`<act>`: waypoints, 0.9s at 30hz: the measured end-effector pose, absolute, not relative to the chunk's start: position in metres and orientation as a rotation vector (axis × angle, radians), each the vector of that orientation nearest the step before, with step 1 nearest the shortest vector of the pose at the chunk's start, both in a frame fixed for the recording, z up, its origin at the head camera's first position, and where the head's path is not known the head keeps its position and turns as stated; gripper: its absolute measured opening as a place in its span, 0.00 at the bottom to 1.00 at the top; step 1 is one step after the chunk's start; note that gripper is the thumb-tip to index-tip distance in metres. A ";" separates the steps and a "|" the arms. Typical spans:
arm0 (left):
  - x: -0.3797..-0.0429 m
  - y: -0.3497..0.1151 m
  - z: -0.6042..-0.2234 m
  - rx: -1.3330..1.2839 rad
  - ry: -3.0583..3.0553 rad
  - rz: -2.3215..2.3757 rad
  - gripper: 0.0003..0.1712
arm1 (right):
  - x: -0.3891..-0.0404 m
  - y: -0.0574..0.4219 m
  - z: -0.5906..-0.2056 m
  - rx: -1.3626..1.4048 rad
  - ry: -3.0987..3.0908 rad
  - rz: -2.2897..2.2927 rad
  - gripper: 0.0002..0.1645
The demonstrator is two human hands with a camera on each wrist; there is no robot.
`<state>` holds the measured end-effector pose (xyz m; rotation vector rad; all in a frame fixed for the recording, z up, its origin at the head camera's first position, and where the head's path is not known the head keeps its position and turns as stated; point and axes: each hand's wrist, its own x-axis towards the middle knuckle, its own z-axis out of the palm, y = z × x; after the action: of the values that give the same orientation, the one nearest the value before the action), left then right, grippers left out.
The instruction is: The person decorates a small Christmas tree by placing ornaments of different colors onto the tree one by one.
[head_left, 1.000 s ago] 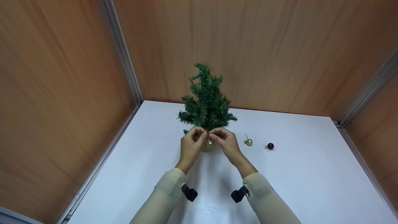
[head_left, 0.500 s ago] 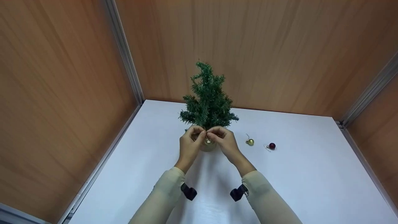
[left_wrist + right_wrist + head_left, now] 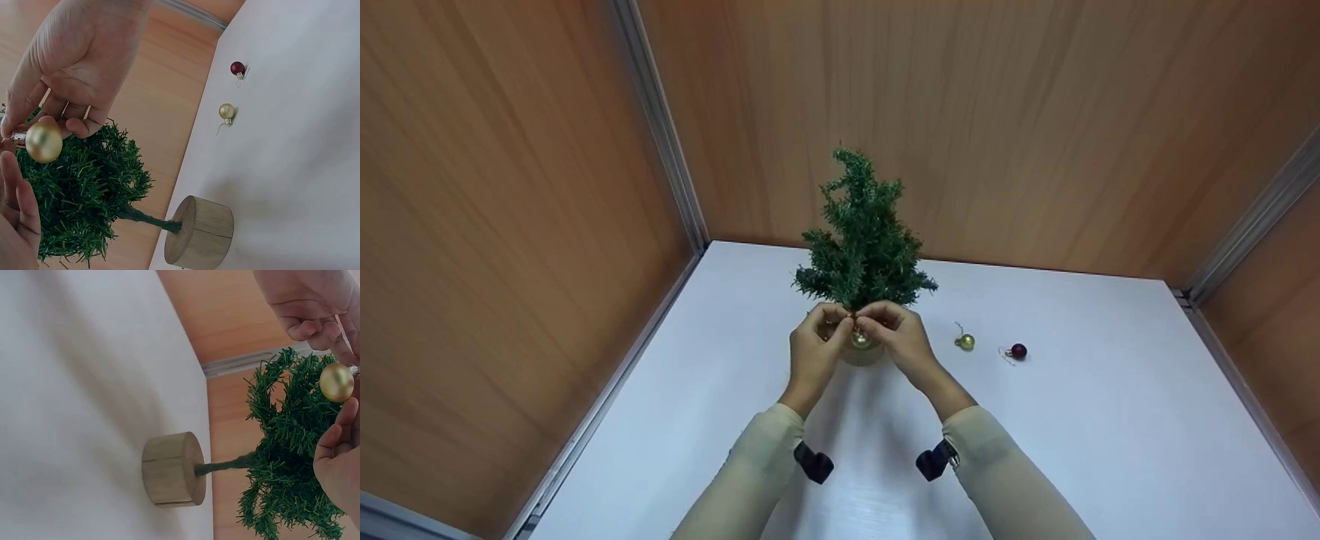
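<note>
Close in front of the lower branches of a small artificial Christmas tree (image 3: 862, 240), both hands meet fingertip to fingertip. A shiny gold bauble (image 3: 44, 142) hangs below their fingertips. My left hand (image 3: 812, 360) pinches at the bauble's hanging loop with thumb and index finger, just above the silver cap. The right hand (image 3: 911, 346) pinches there too, from the other side. In the right wrist view the gold bauble (image 3: 337, 382) overlaps the green branches. The loop itself is mostly hidden by the fingers.
The tree stands on a round wooden base (image 3: 173, 469) on the white table (image 3: 1095, 420). To its right lie a second gold bauble (image 3: 965, 342) and a dark red bauble (image 3: 1018, 351), each with a string loop. Wood-grain panels (image 3: 997, 135) rise behind and at the sides.
Both hands, with the gold bauble between them, have shifted very slightly left and up relative to the tree. Their pinching hold stays the same, and the loose baubles have stayed put.
</note>
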<state>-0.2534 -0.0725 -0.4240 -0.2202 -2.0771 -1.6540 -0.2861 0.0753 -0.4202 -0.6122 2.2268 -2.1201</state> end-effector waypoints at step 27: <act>-0.282 -0.092 -0.449 -0.198 -2.074 -1.620 0.03 | -0.293 0.065 -0.408 -0.680 2.300 -2.053 0.08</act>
<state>-0.2824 -0.0919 -0.4490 -0.1980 -2.0743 -1.6197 -0.2929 0.0655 -0.4078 -0.6795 2.2997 -2.0526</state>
